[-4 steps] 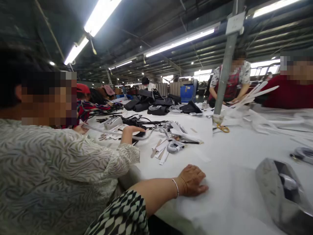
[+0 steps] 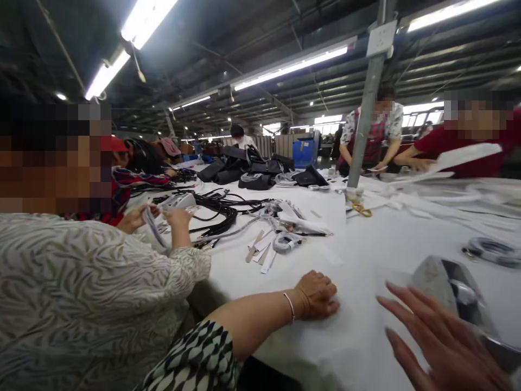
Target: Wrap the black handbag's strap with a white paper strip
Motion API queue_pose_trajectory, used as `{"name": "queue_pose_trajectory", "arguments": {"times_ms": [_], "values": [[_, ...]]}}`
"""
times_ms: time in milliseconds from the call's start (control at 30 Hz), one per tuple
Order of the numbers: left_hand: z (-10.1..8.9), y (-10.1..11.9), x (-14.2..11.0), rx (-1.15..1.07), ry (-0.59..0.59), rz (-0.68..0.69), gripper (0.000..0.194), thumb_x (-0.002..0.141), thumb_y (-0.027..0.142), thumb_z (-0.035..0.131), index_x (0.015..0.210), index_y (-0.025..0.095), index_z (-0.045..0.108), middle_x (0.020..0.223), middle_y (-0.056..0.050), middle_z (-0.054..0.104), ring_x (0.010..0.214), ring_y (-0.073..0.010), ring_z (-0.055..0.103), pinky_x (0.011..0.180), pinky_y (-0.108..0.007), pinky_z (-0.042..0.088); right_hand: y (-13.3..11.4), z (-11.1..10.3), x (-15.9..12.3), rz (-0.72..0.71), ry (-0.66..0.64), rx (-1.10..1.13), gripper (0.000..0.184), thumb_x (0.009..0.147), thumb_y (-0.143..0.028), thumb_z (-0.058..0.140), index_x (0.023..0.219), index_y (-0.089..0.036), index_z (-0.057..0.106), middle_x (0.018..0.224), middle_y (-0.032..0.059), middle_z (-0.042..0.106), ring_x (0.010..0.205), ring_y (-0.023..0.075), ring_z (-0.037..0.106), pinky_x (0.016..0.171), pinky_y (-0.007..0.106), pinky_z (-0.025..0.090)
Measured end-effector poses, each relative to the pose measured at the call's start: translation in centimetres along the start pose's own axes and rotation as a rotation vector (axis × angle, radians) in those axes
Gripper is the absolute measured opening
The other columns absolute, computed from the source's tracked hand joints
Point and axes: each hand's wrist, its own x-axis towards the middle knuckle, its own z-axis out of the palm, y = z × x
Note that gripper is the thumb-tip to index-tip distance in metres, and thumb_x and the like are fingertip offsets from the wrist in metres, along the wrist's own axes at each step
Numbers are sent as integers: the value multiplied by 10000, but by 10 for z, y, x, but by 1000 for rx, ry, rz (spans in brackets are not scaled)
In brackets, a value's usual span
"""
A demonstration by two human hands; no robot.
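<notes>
My left hand (image 2: 317,296) rests palm down on the white table (image 2: 366,244), fingers loosely curled, holding nothing; a thin bracelet circles the wrist. My right hand (image 2: 439,342) hovers at the lower right with fingers spread, just in front of a grey bag piece (image 2: 451,288) lying on the table, and holds nothing. Small strips and a coiled grey strap (image 2: 285,241) lie a little beyond my left hand.
A person in a patterned shirt (image 2: 81,293) sits close on my left, handling a strip. Black straps (image 2: 220,209), black bags (image 2: 252,171), yellow scissors (image 2: 360,209) and a metal post (image 2: 362,125) lie farther along. Other people work across the table.
My right hand has come into view at the lower right. The person on my left has pulled both hands back toward themselves with a strip. The view shifted slightly.
</notes>
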Motion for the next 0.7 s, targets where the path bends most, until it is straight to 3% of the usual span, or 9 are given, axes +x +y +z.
{"name": "queue_pose_trajectory", "arguments": {"times_ms": [67,167,233,300,400,500,600,700], "values": [[-12,-12,13,-8,104,8,210,800,338,576,671,172,568,692,-69,613,658,-210,570,626,-383,433,4,32,73,11,40,28,418,909,-363,374,1241,-185,553,1382,84,481,1308,277,391,1115,459,280],[-51,-54,38,45,437,93,186,810,299,524,672,180,559,675,-49,596,663,-189,542,649,-381,398,35,108,181,247,44,44,458,901,-316,394,1298,-110,490,1427,137,412,1312,308,359,1080,462,297],[-81,-101,56,134,565,93,215,846,300,487,689,173,562,709,-51,605,698,-185,538,690,-378,393,71,166,230,427,-40,33,492,905,-357,392,1312,-93,473,1415,165,414,1283,349,381,1015,483,344],[-107,-162,74,244,568,-20,252,885,297,439,722,162,576,753,-67,613,759,-197,548,743,-381,393,111,220,254,532,-173,-4,515,915,-396,356,1305,-87,488,1359,190,465,1219,371,442,942,492,388],[-130,-262,92,405,318,-353,299,939,305,368,850,150,607,909,-98,631,921,-227,559,865,-393,379,159,285,250,559,-322,-40,516,912,-414,346,1242,-77,556,1255,199,554,1142,370,510,900,489,414],[-133,-348,96,442,22,-610,276,925,273,386,943,123,616,1005,-139,633,1004,-273,566,898,-414,391,180,327,220,512,-409,-56,472,892,-365,369,1215,-91,578,1248,160,583,1173,338,500,979,478,381],[-123,-405,91,367,-229,-714,232,848,268,497,934,111,645,962,-169,657,941,-311,613,833,-425,448,185,347,191,376,-342,-179,524,901,-368,297,1295,-93,505,1356,150,511,1254,327,429,1058,504,306],[-110,-434,89,255,-483,-770,242,782,288,578,948,137,670,963,-166,676,914,-319,642,790,-406,493,188,353,180,272,-283,-244,559,907,-405,241,1307,-95,478,1366,166,498,1261,339,424,1052,525,315]]}}
